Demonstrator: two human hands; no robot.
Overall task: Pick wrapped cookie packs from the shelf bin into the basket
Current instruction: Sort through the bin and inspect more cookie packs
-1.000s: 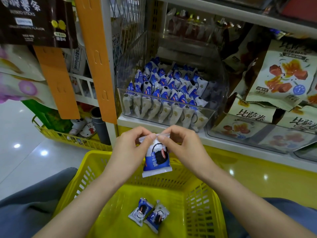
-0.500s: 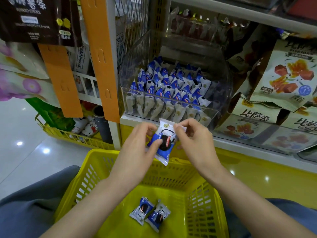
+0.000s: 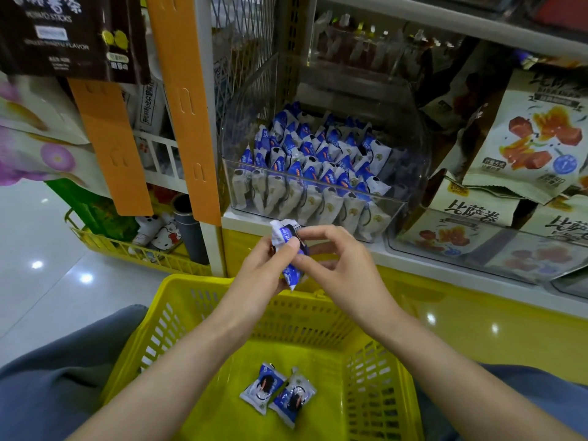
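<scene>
A blue-and-white wrapped cookie pack [image 3: 288, 249] is held above the far rim of the yellow basket [image 3: 197, 300]. My left hand [image 3: 264, 275] grips it from the left, thumb across its front. My right hand [image 3: 337, 265] pinches its right edge with thumb and forefinger, other fingers spread. Two more cookie packs [image 3: 276, 393] lie side by side on the basket floor. The clear shelf bin [image 3: 318, 198] behind my hands holds several rows of the same packs.
An orange upright strip [image 3: 184, 106] and white shelf post stand left of the bin. Large snack bags [image 3: 537, 138] fill the shelf to the right. A lower yellow basket with small toys [image 3: 152, 237] sits on the floor at left. My knees flank the basket.
The pack has turned from hanging flat by its top edge to tilted edge-on. My left hand has shifted its grip to the pack's middle, and both hands have risen toward the shelf.
</scene>
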